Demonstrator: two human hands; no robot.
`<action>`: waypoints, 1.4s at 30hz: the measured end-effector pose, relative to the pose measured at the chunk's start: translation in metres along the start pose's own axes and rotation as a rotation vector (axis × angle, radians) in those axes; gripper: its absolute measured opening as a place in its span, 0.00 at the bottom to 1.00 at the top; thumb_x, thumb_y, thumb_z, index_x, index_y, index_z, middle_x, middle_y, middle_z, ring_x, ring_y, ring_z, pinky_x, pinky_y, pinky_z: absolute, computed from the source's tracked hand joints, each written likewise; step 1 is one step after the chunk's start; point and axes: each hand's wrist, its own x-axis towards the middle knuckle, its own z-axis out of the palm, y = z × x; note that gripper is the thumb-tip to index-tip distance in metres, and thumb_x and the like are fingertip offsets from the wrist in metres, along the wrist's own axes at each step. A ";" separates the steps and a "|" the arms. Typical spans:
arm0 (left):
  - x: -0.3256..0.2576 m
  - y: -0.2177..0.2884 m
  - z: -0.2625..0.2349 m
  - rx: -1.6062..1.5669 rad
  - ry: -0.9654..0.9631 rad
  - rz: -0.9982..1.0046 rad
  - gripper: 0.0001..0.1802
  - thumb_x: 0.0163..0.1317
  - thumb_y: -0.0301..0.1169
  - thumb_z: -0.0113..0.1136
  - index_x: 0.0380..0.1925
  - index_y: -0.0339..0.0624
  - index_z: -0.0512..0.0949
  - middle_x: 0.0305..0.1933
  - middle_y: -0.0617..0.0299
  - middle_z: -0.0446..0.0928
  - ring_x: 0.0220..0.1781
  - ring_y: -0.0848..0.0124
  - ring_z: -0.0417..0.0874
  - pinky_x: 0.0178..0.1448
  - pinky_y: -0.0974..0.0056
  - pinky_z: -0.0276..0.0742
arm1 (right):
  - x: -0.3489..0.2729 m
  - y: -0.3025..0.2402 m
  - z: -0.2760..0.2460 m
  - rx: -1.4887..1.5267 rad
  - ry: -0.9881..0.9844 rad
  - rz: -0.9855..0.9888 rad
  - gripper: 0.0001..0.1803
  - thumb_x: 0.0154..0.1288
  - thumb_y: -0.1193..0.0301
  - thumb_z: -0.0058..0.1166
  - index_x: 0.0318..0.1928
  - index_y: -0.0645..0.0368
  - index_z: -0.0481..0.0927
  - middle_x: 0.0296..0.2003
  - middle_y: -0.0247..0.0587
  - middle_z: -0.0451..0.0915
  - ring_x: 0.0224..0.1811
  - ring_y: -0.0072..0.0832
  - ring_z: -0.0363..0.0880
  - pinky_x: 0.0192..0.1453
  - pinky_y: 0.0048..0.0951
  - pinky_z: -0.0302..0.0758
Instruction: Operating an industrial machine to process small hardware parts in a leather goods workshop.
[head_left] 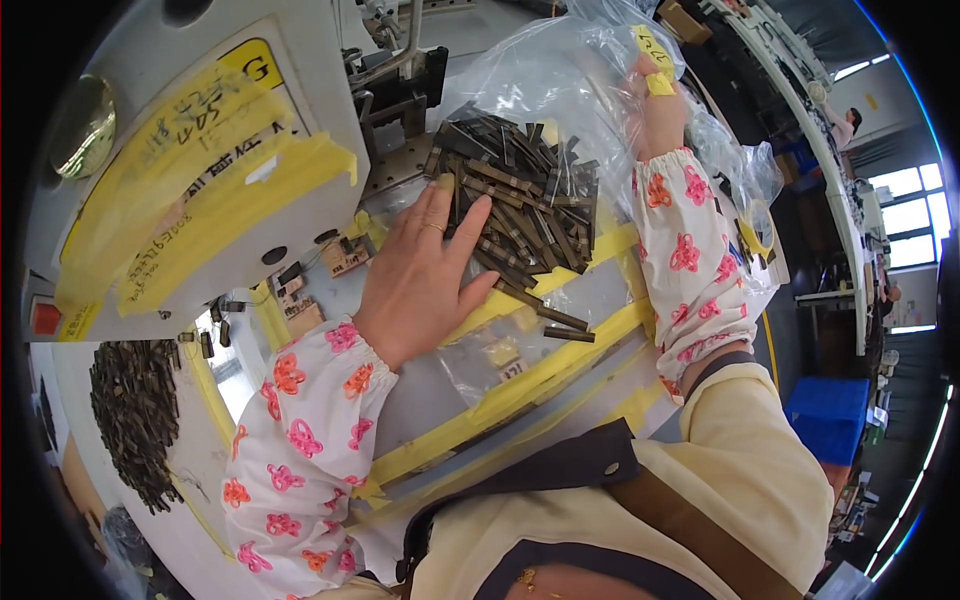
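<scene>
Dark, narrow strips (535,215) lie heaped against the left hand (420,268).

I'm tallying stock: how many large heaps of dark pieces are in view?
2: a central heap by the left hand, and a second heap at far left. More may be hidden.

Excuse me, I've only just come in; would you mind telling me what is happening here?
A person's left hand is spread at the near left edge of a pile of dark strips. The right hand is up at a clear plastic bag, its exact grip hard to make out. Another heap of small dark pieces lies at far left.
</scene>
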 end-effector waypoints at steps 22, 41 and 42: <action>-0.083 -0.041 -0.071 0.220 0.269 -0.255 0.14 0.55 0.22 0.55 0.43 0.33 0.73 0.43 0.49 0.73 0.43 0.49 0.73 0.49 0.53 0.68 | -0.107 -0.021 0.042 -1.393 -1.070 -0.611 0.07 0.53 0.73 0.58 0.34 0.61 0.78 0.31 0.42 0.76 0.36 0.42 0.75 0.39 0.37 0.73; -0.068 -0.069 -0.040 -0.038 0.329 -0.258 0.10 0.58 0.24 0.54 0.40 0.36 0.75 0.39 0.47 0.75 0.43 0.44 0.71 0.48 0.50 0.67 | -0.143 0.024 0.107 -0.908 -1.270 -0.716 0.06 0.49 0.78 0.52 0.31 0.58 0.72 0.20 0.41 0.74 0.24 0.43 0.76 0.26 0.39 0.71; -0.067 -0.069 -0.040 -0.010 0.338 -0.254 0.09 0.58 0.24 0.54 0.40 0.37 0.76 0.38 0.48 0.76 0.41 0.45 0.72 0.47 0.51 0.67 | -0.143 0.026 0.107 -0.902 -1.274 -0.716 0.06 0.49 0.78 0.52 0.31 0.58 0.72 0.20 0.41 0.74 0.24 0.43 0.76 0.26 0.39 0.71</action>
